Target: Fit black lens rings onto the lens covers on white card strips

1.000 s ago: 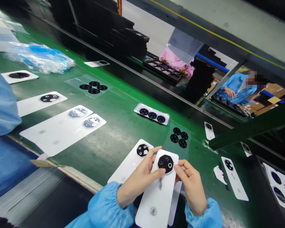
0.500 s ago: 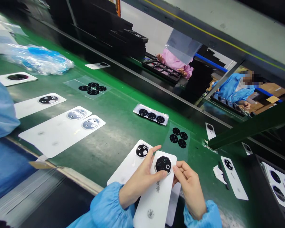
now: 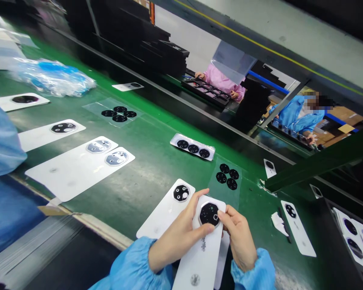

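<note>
Both my hands hold one white phone back cover (image 3: 199,257) with a black octagonal camera piece (image 3: 209,214) at its top. My left hand (image 3: 178,233) grips the cover's left edge, its thumb lying just under the camera piece and a finger stretched along the side. My right hand (image 3: 238,235) pinches the right rim of the camera piece with its fingertips. A second white cover (image 3: 165,211) with a black camera piece lies on the green belt (image 3: 145,169) right beside my left hand.
A clear sheet with several black lens pieces (image 3: 226,177) and a strip of three (image 3: 192,147) lie beyond my hands. More white covers (image 3: 78,165) lie at left, another (image 3: 298,227) at right beside a black tray (image 3: 353,233). Other people work across the line.
My right fingertips have closed in onto the camera piece's rim, and the cover has tilted slightly. The belt items have barely shifted.
</note>
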Motion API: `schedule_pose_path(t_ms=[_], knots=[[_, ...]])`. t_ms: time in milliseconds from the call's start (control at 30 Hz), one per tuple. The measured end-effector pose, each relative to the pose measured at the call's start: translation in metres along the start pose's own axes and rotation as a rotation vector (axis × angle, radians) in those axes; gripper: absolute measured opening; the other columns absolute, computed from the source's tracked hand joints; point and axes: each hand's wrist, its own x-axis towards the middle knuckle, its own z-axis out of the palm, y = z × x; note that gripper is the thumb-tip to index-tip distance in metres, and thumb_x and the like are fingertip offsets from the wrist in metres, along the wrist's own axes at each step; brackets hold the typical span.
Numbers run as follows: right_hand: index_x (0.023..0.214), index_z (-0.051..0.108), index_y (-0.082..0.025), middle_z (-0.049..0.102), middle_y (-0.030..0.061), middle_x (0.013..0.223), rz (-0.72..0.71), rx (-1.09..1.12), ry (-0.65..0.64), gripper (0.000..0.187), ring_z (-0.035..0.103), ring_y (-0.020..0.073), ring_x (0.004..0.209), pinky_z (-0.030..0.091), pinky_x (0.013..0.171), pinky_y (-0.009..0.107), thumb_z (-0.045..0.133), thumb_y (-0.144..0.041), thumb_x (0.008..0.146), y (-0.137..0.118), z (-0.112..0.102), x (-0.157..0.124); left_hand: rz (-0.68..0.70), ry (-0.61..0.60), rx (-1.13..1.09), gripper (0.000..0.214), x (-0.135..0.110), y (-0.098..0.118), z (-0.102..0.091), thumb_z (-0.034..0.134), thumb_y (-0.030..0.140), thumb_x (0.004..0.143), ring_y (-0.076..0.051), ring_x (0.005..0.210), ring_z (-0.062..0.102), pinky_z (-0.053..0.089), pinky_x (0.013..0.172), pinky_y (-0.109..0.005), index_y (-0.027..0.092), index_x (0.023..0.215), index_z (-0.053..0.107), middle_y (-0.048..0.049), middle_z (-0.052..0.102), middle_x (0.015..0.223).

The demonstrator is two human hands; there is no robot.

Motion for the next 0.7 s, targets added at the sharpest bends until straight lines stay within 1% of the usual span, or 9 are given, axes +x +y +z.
schedule_pose_path(t_ms=[67,100,167,233,300,367,467,600,700], knots=[[0.072,0.054,-0.017,0.047,-0.0053,0.059,0.01,0.034,0.004,0.031,0.04,0.008,0.053,0.034,0.05,0.02,0.069,-0.044,0.072,0.002,0.0,0.001,0.009,-0.019,0.008,0.062,-0.001,-0.001,0.0,0.058,0.033,0.082,-0.022,0.099,0.056,0.043,0.087,-0.035,0.026,0.135,0.026,-0.0038,0.056,0.11],[0.073,0.054,-0.017,0.049,-0.0046,0.061,0.012,0.05,0.014,0.031,0.041,0.0087,0.055,0.035,0.052,0.021,0.069,-0.044,0.072,0.004,0.0,0.001,0.001,-0.024,-0.002,0.056,0.0,-0.001,0.0,0.055,0.037,0.084,-0.022,0.098,0.056,0.043,0.085,-0.034,0.026,0.132,0.029,-0.0037,0.056,0.108],[0.073,0.053,-0.016,0.05,-0.0038,0.063,0.002,0.054,0.033,0.032,0.041,0.0095,0.058,0.036,0.053,0.021,0.069,-0.044,0.071,0.008,0.0,0.002,-0.022,0.005,-0.034,0.042,0.002,-0.001,0.0,0.047,0.042,0.088,-0.02,0.092,0.056,0.044,0.08,-0.032,0.024,0.125,0.038,-0.0026,0.057,0.099],[0.069,0.05,-0.017,0.046,-0.0049,0.061,-0.029,0.022,0.052,0.032,0.038,0.0088,0.057,0.033,0.052,0.02,0.069,-0.043,0.072,0.012,-0.002,0.002,-0.046,0.064,-0.062,0.033,0.006,0.0,0.0,0.045,0.045,0.088,-0.017,0.082,0.055,0.042,0.074,-0.03,0.02,0.11,0.048,-0.0008,0.057,0.087],[0.066,0.046,-0.017,0.04,-0.0063,0.059,-0.068,-0.019,0.072,0.034,0.033,0.0078,0.056,0.03,0.051,0.02,0.068,-0.043,0.073,0.016,-0.004,0.002,-0.061,0.092,-0.095,0.028,0.011,0.001,-0.001,0.05,0.045,0.085,-0.015,0.075,0.052,0.04,0.07,-0.027,0.017,0.092,0.053,0.0006,0.055,0.078],[0.066,0.045,-0.018,0.038,-0.0064,0.059,-0.088,-0.054,0.072,0.034,0.032,0.008,0.056,0.029,0.051,0.02,0.066,-0.043,0.075,0.017,-0.005,0.002,-0.074,0.063,-0.144,0.028,0.015,0.003,-0.002,0.054,0.044,0.082,-0.014,0.073,0.051,0.038,0.067,-0.026,0.016,0.082,0.052,0.0008,0.055,0.074],[0.07,0.047,-0.018,0.04,-0.0053,0.063,-0.095,-0.089,0.041,0.032,0.034,0.009,0.059,0.031,0.054,0.021,0.063,-0.044,0.078,0.016,-0.005,0.0,-0.075,0.025,-0.159,0.029,0.017,0.005,-0.005,0.057,0.044,0.08,-0.013,0.07,0.05,0.037,0.064,-0.025,0.015,0.079,0.049,0.0003,0.055,0.074],[0.073,0.047,-0.018,0.044,-0.0045,0.066,-0.095,-0.103,0.009,0.031,0.035,0.0094,0.061,0.032,0.055,0.021,0.06,-0.045,0.08,0.011,-0.001,0.0,-0.047,0.038,-0.015,0.026,0.017,0.006,-0.004,0.054,0.042,0.081,-0.011,0.062,0.044,0.034,0.056,-0.023,0.017,0.077,0.046,0.0034,0.048,0.068],[0.07,0.044,-0.018,0.04,-0.0055,0.063,-0.085,-0.108,-0.008,0.034,0.033,0.0088,0.059,0.03,0.053,0.021,0.061,-0.047,0.079,0.011,0.0,0.003,-0.003,0.062,0.111,0.023,0.016,0.006,-0.002,0.05,0.038,0.083,-0.01,0.059,0.039,0.031,0.054,-0.023,0.018,0.074,0.044,0.0051,0.042,0.065]])
